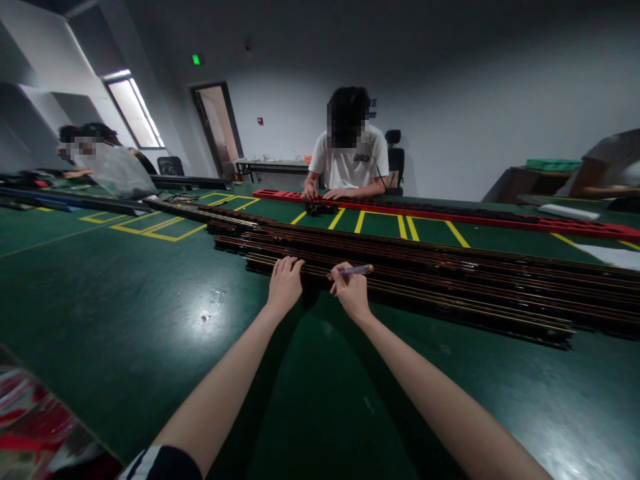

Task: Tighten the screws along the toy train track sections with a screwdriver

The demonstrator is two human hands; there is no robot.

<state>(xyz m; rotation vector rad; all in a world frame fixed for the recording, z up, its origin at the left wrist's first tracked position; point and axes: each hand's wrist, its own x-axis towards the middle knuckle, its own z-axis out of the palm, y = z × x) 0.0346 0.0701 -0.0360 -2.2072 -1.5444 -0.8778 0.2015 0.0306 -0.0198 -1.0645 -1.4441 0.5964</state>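
Several long dark strips with brass-coloured edges (450,280) lie side by side across the green table (125,313). My left hand (285,283) rests flat on the nearest strip, close to its left end, fingers together. My right hand (350,290) holds a pen (356,270) whose tip touches the same strip just to the right of the left hand. Both forearms reach out from the bottom of the view.
Opposite me sits a person in a white T-shirt (350,163), hands on a long red rail (450,215). Yellow marking lines (160,227) cross the table. Other people sit at far left (105,160) and far right (610,167). A red and white object (35,427) lies at bottom left.
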